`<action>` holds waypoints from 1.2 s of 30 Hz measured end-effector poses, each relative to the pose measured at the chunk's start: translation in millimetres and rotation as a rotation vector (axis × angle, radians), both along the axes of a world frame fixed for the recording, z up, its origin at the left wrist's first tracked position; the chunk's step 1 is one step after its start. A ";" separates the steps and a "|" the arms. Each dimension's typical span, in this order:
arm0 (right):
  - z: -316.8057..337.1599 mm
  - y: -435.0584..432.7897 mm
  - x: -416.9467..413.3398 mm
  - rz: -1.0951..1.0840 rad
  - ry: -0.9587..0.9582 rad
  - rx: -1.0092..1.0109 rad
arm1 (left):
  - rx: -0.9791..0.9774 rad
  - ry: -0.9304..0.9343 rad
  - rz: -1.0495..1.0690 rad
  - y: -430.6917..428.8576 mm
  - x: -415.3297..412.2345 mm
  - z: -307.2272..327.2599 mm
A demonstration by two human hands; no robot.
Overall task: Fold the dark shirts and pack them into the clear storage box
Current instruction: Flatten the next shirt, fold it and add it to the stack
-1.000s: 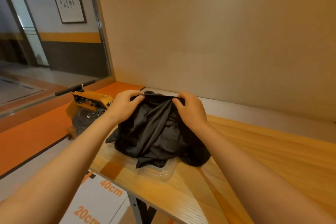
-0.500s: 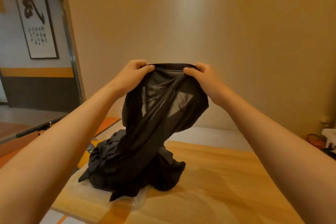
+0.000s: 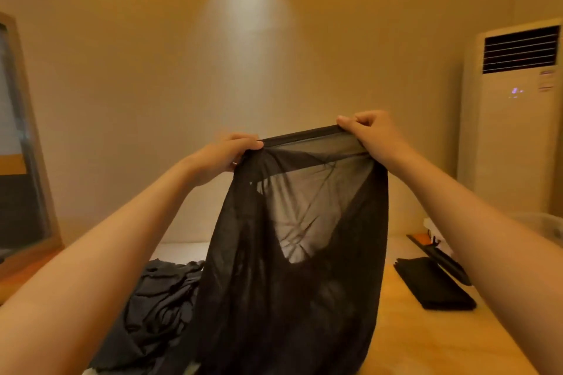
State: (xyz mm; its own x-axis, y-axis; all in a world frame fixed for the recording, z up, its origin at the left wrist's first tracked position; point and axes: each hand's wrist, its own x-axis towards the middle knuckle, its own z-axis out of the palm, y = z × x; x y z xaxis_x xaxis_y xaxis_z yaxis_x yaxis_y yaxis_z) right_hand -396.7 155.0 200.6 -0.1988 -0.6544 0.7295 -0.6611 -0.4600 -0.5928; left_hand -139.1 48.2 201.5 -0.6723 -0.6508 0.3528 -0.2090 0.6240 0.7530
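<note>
A thin, see-through dark shirt hangs in the air in front of me, stretched by its top hem. My left hand pinches the hem's left end and my right hand pinches its right end, a little higher. The shirt's lower part drapes down toward the wooden table. A crumpled heap of more dark shirts lies on the table at the lower left, partly hidden by the hanging one. A folded dark shirt lies flat at the right. The clear storage box shows only as a rim behind my right forearm.
A white standing air conditioner fills the right corner. A wood-framed glass panel stands at the left. A plain beige wall runs behind the table. Small dark items lie near the box.
Both hands have lifted the shirt clear of the heap and spread its hem wider. My view has swung up and to the right, bringing the air conditioner and the folded shirt into sight.
</note>
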 end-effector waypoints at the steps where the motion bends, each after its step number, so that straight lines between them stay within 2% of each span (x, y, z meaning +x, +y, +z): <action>1: -6.1 -0.6 -4.9 0.011 0.016 0.054 | 0.045 0.011 -0.035 -4.9 -4.5 -6.4; 5: -36.1 -17.3 -24.3 0.076 0.049 0.292 | 0.195 0.148 -0.073 -31.7 -16.4 -27.4; 8: -58.5 -34.9 -39.0 0.098 0.048 0.398 | 0.221 0.128 -0.004 -45.3 -25.3 -42.9; 12: -80.6 -48.6 -54.9 0.115 0.001 0.438 | 0.246 0.127 0.067 -59.7 -22.9 -59.1; 16: -94.7 -53.2 -71.6 0.092 -0.041 0.479 | 0.354 0.224 0.103 -72.3 -6.4 -70.6; 24: -124.1 -54.0 -90.7 0.102 0.008 0.568 | 0.540 0.392 0.331 -101.7 40.7 -83.2; 28: -130.5 -55.0 -90.2 0.171 0.056 0.664 | 0.618 0.554 0.326 -107.3 49.7 -83.5; 32: -137.5 -50.6 -93.5 0.226 0.197 0.954 | 0.640 0.716 0.296 -105.6 54.5 -81.6; 36: -138.8 -49.6 -91.9 0.260 0.236 0.964 | 0.701 0.881 0.245 -96.7 53.1 -73.8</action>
